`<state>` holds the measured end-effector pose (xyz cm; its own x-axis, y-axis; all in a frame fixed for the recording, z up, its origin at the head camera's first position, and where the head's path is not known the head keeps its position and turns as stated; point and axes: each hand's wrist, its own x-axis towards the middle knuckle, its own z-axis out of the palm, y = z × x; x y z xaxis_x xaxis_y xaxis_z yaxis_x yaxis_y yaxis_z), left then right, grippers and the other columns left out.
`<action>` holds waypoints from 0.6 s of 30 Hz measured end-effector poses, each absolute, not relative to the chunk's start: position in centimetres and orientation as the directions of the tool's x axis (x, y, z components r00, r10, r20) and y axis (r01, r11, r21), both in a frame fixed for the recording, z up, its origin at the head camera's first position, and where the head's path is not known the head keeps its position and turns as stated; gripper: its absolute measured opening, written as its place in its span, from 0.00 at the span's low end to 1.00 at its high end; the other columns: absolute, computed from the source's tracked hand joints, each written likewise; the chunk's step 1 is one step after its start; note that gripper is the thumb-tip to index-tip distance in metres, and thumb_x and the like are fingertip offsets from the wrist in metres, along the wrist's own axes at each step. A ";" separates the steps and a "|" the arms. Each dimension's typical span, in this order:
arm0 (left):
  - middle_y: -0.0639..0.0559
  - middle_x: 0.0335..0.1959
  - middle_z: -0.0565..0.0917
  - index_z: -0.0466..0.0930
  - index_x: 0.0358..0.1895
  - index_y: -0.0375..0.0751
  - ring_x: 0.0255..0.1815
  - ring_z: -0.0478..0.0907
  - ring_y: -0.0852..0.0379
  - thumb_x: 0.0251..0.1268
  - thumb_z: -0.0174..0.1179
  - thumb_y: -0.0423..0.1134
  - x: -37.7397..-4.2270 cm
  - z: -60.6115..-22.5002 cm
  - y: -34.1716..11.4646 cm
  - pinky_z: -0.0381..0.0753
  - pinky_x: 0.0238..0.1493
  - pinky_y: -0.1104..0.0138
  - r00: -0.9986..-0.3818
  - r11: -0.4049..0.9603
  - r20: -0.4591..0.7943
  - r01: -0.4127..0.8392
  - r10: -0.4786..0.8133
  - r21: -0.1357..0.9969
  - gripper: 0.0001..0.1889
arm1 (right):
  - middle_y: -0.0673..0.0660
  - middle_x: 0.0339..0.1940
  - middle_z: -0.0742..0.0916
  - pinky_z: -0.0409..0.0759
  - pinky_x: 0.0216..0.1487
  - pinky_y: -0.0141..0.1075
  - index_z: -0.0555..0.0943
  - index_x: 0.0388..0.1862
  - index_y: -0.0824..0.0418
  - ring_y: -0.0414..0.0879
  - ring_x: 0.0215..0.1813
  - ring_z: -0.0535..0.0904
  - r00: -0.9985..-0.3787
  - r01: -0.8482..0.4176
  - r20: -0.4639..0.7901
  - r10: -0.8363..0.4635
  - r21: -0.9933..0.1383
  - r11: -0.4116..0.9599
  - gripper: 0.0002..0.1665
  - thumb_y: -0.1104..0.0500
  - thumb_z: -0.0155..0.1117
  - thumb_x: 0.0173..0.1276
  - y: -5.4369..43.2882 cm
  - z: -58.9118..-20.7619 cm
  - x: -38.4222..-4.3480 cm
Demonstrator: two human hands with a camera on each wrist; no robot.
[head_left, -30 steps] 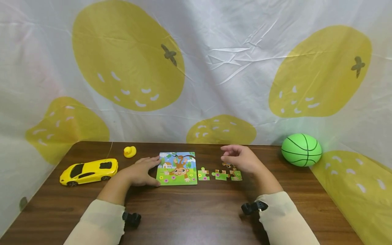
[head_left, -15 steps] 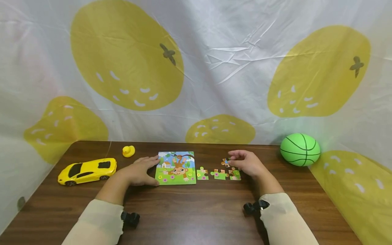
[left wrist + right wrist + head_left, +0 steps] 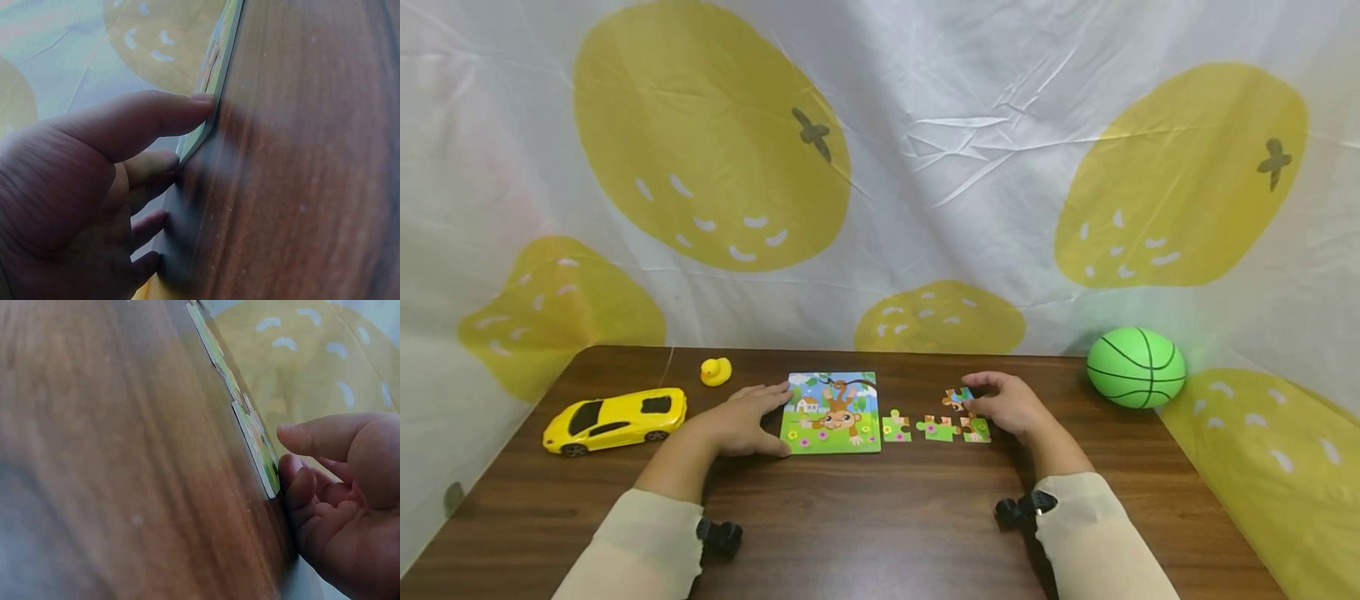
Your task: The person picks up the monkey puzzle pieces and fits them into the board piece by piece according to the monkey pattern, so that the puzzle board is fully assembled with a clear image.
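Observation:
A square jigsaw board [image 3: 832, 414] with a monkey picture lies on the table. My left hand [image 3: 747, 421] rests at its left side, thumb on the near left corner and fingers along the edge, as the left wrist view shows. To the right of the board, my right hand [image 3: 1011, 402] holds a blue and brown puzzle piece [image 3: 956, 400] at its right edge, between thumb and index finger. Just in front of that piece lie a green piece [image 3: 897, 426] near the board and two joined pieces [image 3: 938, 429]. In the right wrist view, the fingers are curled.
A yellow toy car [image 3: 616, 421] and a yellow rubber duck [image 3: 716, 372] sit on the left of the wooden table [image 3: 865, 525]. A green ball [image 3: 1137, 367] stands at the back right. Behind hangs a white curtain [image 3: 955, 150] with yellow fruit prints.
The right hand has shifted slightly right and lower. The blue and brown piece, mostly behind the hand at first, now shows flatter behind the joined pieces. The left hand keeps its place.

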<state>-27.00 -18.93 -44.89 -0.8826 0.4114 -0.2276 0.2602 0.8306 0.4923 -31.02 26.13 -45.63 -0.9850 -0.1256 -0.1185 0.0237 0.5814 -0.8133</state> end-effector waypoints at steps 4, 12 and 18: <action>0.45 0.90 0.57 0.59 0.86 0.45 0.89 0.47 0.30 0.61 0.76 0.56 -27.0 -45.0 -18.9 0.51 0.85 0.32 -0.882 0.829 -0.229 0.257 0.411 0.497 0.53 | 0.64 0.67 0.87 0.82 0.53 0.39 0.85 0.66 0.60 0.51 0.55 0.85 -0.989 -0.035 -0.069 -0.134 -0.759 0.650 0.26 0.62 0.74 0.70 26.6 -45.6 -31.3; 0.46 0.90 0.56 0.59 0.86 0.45 0.89 0.47 0.31 0.60 0.76 0.56 -27.1 -45.1 -18.9 0.52 0.85 0.32 -0.884 0.829 -0.222 0.263 0.412 0.493 0.53 | 0.62 0.62 0.89 0.79 0.48 0.38 0.84 0.67 0.60 0.50 0.49 0.80 -0.974 -0.112 -0.058 -0.218 -0.715 0.690 0.29 0.63 0.76 0.67 27.7 -45.7 -31.8; 0.46 0.90 0.56 0.60 0.86 0.44 0.89 0.47 0.31 0.60 0.76 0.55 -27.0 -45.0 -18.9 0.51 0.85 0.33 -0.884 0.826 -0.219 0.263 0.414 0.498 0.53 | 0.58 0.42 0.86 0.76 0.42 0.38 0.85 0.67 0.58 0.49 0.43 0.76 -0.971 -0.094 -0.090 -0.223 -0.712 0.695 0.31 0.65 0.77 0.63 27.3 -45.5 -31.9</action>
